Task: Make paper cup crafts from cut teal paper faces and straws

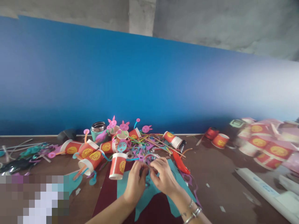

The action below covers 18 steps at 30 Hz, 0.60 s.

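Observation:
My left hand (136, 179) and my right hand (163, 174) meet over the teal paper (174, 199), fingertips pinched almost together. A pale, clear ring-shaped thing (150, 156), perhaps a tape roll, shows just beyond the fingers, and my right fingers seem to grip it. What my left fingers pinch is hidden. Left of my left hand stands an upright red-and-white paper cup (117, 169). A teal paper face (121, 146) on a strip rises behind that cup. Dark red paper (106, 196) lies under the teal sheet.
Decorated paper cups (92, 158) and pink paper faces (124, 125) crowd the back left, near an open flask (98, 129). Coloured strips (154, 138) pile up at the back middle. At right lie a red-handled tool (181, 163), a power strip (259, 183) and heaped cups (277, 151).

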Each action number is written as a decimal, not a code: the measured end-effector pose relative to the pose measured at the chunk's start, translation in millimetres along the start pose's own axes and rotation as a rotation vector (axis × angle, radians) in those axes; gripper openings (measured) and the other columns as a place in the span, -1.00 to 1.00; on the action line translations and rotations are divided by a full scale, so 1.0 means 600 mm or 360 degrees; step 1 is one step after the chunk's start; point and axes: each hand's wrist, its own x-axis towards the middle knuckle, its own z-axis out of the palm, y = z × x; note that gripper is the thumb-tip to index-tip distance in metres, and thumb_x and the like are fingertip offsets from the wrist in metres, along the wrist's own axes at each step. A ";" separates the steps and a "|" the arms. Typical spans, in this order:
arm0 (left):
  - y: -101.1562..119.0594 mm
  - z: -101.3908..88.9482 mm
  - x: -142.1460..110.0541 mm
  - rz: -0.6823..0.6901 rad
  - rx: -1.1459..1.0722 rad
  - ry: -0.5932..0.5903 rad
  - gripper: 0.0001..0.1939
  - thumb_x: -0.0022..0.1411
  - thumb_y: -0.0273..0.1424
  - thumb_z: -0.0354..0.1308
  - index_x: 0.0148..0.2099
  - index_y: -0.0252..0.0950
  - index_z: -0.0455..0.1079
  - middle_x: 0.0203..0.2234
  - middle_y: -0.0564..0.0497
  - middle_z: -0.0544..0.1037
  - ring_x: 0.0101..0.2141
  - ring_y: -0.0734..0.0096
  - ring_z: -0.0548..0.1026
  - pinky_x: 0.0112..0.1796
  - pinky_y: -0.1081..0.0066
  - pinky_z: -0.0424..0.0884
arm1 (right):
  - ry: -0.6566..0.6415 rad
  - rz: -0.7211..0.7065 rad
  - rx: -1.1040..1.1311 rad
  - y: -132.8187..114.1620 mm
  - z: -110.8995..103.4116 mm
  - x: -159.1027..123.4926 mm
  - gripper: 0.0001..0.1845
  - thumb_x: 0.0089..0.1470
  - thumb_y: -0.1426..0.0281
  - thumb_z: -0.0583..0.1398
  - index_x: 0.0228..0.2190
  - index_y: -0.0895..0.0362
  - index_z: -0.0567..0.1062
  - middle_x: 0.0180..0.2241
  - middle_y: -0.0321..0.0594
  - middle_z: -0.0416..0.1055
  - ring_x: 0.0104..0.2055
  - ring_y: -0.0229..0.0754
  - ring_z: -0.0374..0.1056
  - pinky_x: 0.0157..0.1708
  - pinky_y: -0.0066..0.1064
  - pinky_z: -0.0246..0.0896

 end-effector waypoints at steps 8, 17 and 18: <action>0.011 -0.006 -0.002 0.0129 -0.0065 0.0041 -0.85 0.25 -0.47 -0.04 -0.39 -0.25 0.25 -0.45 0.03 0.37 -0.40 0.41 0.35 -0.34 0.45 0.30 | 0.0039 0.0529 0.0732 -0.013 -0.001 0.004 -0.81 0.06 0.43 0.05 -0.55 0.12 0.36 -0.62 -0.33 0.31 -0.56 -0.27 0.23 -0.57 -0.50 0.11; 0.014 0.000 0.000 -0.0296 -0.0582 0.0000 -0.76 0.25 -0.21 0.00 -0.28 -0.29 0.30 -0.56 0.11 0.25 -0.54 0.53 0.22 -0.50 0.52 0.21 | 0.0382 0.0474 -0.0245 0.095 0.004 -0.019 -0.84 0.02 0.49 0.10 -0.51 0.09 0.45 -0.50 -0.20 0.44 -0.42 -0.13 0.35 -0.38 -0.35 0.20; 0.014 0.000 -0.001 -0.0326 -0.0633 -0.0050 -0.74 0.26 -0.19 -0.02 -0.26 -0.29 0.29 -0.59 0.14 0.21 -0.57 0.54 0.18 -0.53 0.52 0.18 | 0.0383 0.0491 -0.0336 0.101 0.008 -0.022 -0.83 -0.02 0.53 0.12 -0.54 0.08 0.45 -0.52 -0.20 0.43 -0.41 -0.12 0.35 -0.38 -0.34 0.19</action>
